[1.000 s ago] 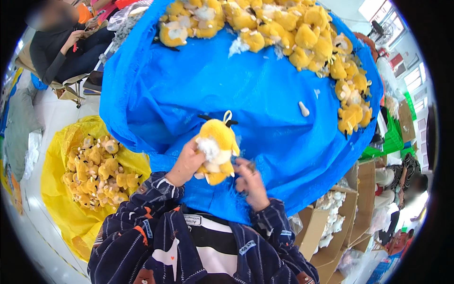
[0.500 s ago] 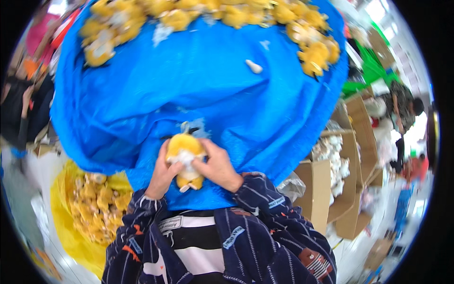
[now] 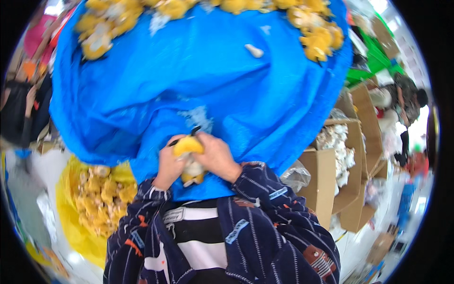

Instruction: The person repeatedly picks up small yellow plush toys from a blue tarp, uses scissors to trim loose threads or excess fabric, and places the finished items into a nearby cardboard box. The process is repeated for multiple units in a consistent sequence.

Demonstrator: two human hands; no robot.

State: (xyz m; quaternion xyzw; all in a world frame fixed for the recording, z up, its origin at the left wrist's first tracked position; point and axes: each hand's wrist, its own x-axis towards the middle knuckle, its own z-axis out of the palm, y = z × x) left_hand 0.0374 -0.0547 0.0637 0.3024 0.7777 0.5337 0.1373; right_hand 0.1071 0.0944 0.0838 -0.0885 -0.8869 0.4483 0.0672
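A small yellow and white plush toy (image 3: 188,146) with black tips at its top is gripped between my two hands, close in front of my body. My left hand (image 3: 169,163) wraps its left side and my right hand (image 3: 216,155) its right side, fingers closed on the plush. Its white middle and yellow lower end show below my thumbs. Under it spreads a blue tarp (image 3: 189,80), with white fluff (image 3: 196,116) just beyond my hands. A small white pear-shaped piece (image 3: 254,50) lies farther off on the tarp.
Yellow plush toys (image 3: 109,23) line the tarp's far edge. At lower left, a yellow bag (image 3: 71,208) holds many more yellow pieces (image 3: 101,201). Cardboard boxes (image 3: 319,182) with white stuffed pieces (image 3: 336,151) stand at right, beside a clear plastic bag (image 3: 297,175). Other people are at both sides.
The plush toy has tipped in my hands, its top now bent toward me with the black tips showing. Both hands have shifted slightly, and the view has moved a little.
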